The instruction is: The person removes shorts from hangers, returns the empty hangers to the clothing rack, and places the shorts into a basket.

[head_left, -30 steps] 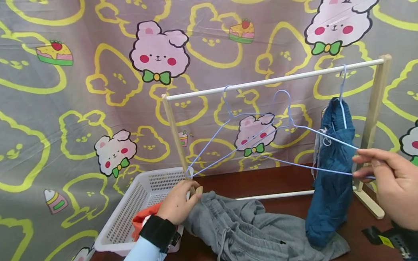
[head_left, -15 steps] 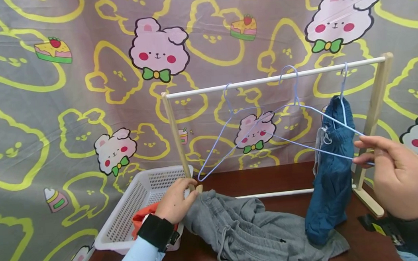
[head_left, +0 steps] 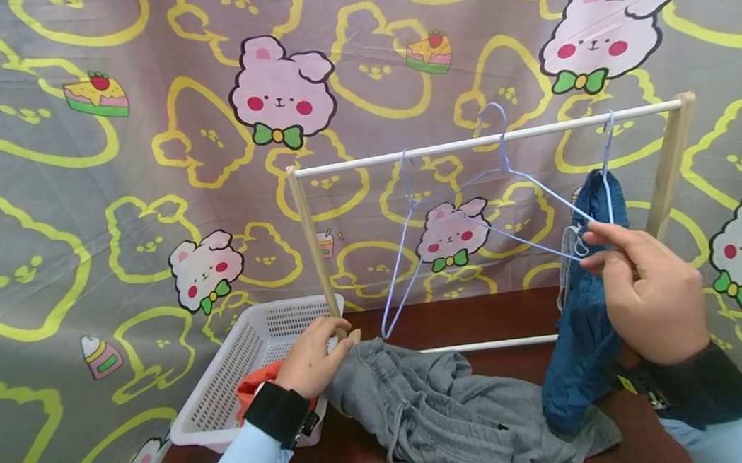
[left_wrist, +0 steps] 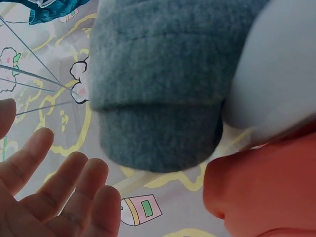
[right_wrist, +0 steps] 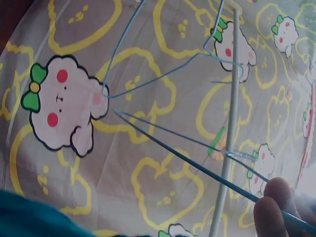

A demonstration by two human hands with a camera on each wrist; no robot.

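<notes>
My right hand (head_left: 651,289) pinches the right end of a thin blue wire hanger (head_left: 543,185). Its hook reaches above the white rail of the wooden clothes rack (head_left: 360,163); whether it rests on the rail I cannot tell. A second blue hanger (head_left: 395,269) hangs bare to the left, turned at an angle. Near the foot of the rack's left post is my left hand (head_left: 315,355); in the left wrist view its fingers (left_wrist: 74,182) are loosely extended with nothing between them. Grey drawstring pants (head_left: 458,410) lie beside it on the table.
Blue pants (head_left: 578,346) hang from another hanger at the rack's right end, partly behind my right hand. At the left stands a white perforated basket (head_left: 193,405) with orange cloth (head_left: 253,391) in it. A patterned curtain (head_left: 151,174) covers the back.
The held hanger's hook has risen from below the rail to above it. My right hand has moved up, then left. The second hanger's lower end has swung right; my left hand stays put.
</notes>
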